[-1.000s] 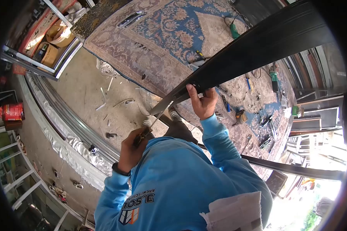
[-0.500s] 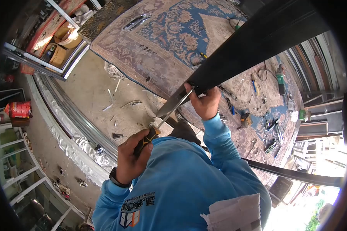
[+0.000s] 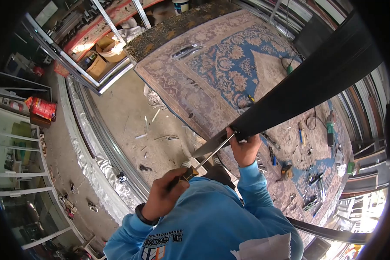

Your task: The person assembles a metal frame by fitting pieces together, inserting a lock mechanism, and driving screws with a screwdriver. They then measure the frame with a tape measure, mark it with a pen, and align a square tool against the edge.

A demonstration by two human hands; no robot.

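My left hand [image 3: 164,194], low and left of my right hand, is wrapped round the black-and-yellow handle of a screwdriver [image 3: 216,151]. Its long metal shaft slants up to the right, with the tip at a long dark metal profile [image 3: 307,82]. My right hand [image 3: 245,149] grips this profile close to its lower end, thumb and fingers beside the screwdriver tip. Whether a screw sits at the tip is too small to tell. From its near end in front of me, the profile rises toward the upper right.
A patterned carpet [image 3: 195,93] covers the work table, with a green power tool [image 3: 330,130], blue-handled pliers [image 3: 273,157] and several other tools on it. Long metal profiles [image 3: 106,134] lie along the floor at left. A metal frame [image 3: 84,71] stands at the upper left.
The whole view has shifted, so the table, profile and hands appear lower and farther right. My hands keep their grips, and the screwdriver tip stays at the profile.
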